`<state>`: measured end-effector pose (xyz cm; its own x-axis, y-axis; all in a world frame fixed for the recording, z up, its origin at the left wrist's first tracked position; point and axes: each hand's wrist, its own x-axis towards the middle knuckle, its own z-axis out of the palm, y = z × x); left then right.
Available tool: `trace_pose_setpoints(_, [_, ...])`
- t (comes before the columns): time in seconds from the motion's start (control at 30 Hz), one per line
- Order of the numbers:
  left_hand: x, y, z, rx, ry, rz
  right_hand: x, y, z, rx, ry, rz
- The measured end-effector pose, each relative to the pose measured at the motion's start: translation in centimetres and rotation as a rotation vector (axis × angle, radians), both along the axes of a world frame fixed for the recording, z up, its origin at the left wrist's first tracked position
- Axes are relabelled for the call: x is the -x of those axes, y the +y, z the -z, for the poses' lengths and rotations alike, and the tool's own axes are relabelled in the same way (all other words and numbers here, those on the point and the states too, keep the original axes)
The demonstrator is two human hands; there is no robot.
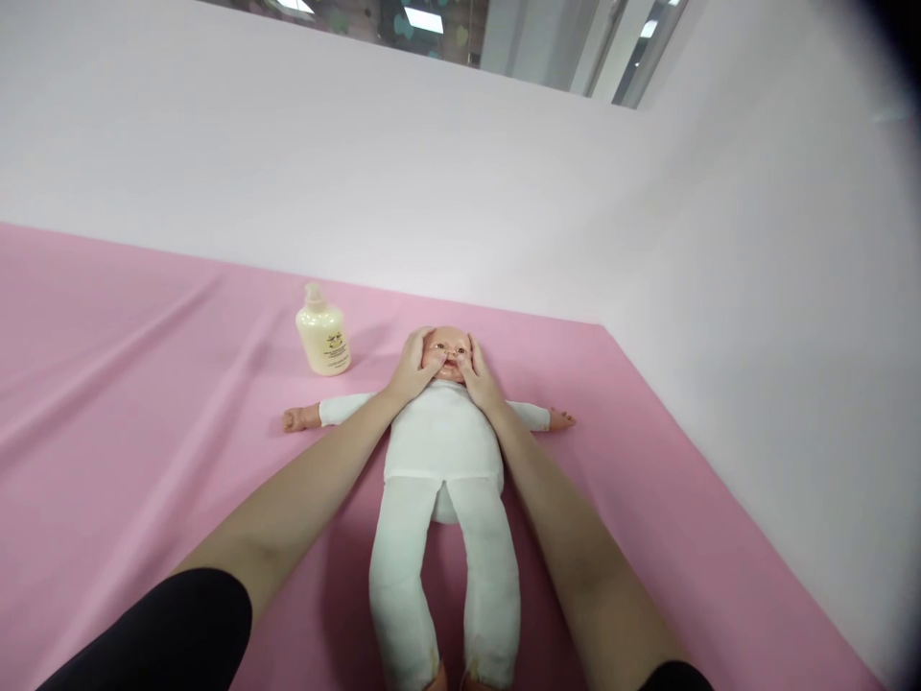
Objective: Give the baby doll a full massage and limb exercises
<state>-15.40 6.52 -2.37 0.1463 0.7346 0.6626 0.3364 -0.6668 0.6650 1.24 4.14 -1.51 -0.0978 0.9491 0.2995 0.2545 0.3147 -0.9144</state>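
Observation:
A baby doll (pixel 444 432) in a white cloth suit lies on its back, arms spread out to both sides and legs pointing toward me. My left hand (pixel 416 367) cups the left side of its head, the thumb lying on the cheek beside the nose and mouth. On the other side, my right hand (pixel 479 370) holds the head in the same way, its thumb close to the mouth. Fingers of both hands wrap along the sides of the head, so the ears are hidden. The forehead and eyes show between my hands.
A pale yellow pump bottle (pixel 323 336) stands upright left of the doll's head. Beneath everything is a pink sheet (pixel 144 461) with long creases on the left. White walls (pixel 360 182) rise behind and on the right, with a window (pixel 460 34) at the top.

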Motion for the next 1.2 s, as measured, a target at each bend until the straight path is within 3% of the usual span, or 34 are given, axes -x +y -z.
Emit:
trace_pose_setpoints(0.23, [-0.1,0.1,0.1,0.011,-0.043,0.019,0.0,-0.1,0.0,0.015,-0.003,0.018])
trace_pose_setpoints(0.4, [-0.3,0.5,0.4,0.068,-0.180,0.030,0.0,0.5,0.6,-0.011,0.027,0.051])
trace_pose_setpoints(0.6, [-0.7,1.7,1.6,0.254,-0.372,0.020,-0.1,1.7,1.6,-0.012,0.105,0.145])
trace_pose_setpoints(0.87, [-0.7,3.0,2.5,0.385,-0.468,-0.025,-0.3,1.2,0.7,0.023,0.017,0.198])
trace_pose_setpoints(1.03, [-0.3,3.1,2.4,0.380,-0.445,-0.047,-0.3,1.1,0.4,0.000,0.029,0.135])
trace_pose_setpoints(1.2, [-0.2,3.4,2.7,0.332,-0.423,-0.056,-0.2,0.9,0.3,0.034,0.020,0.179])
